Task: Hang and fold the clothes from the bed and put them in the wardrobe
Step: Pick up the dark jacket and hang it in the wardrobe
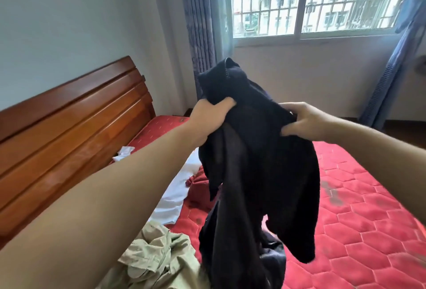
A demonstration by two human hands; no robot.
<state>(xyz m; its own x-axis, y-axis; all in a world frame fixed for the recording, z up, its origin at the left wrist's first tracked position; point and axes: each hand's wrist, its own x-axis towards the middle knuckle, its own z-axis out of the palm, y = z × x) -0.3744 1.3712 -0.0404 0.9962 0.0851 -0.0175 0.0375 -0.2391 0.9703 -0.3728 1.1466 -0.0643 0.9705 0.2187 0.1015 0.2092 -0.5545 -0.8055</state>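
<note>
at the bottom of the frame, left of centre, a crumpled beige garment (159,258) lies on the red quilted mattress (359,219) of the bed. just above it a white garment (171,199) and a dark red garment (198,193) lie side by side. mid-frame, a dark garment (260,173) hangs above the bed, held up at its top. the left hand (211,117) is clenched around a bunch of its fabric; the right hand (304,120) pinches its other edge. at the left stands the wooden headboard (69,132); a barred window (318,0) fills the upper right.
</note>
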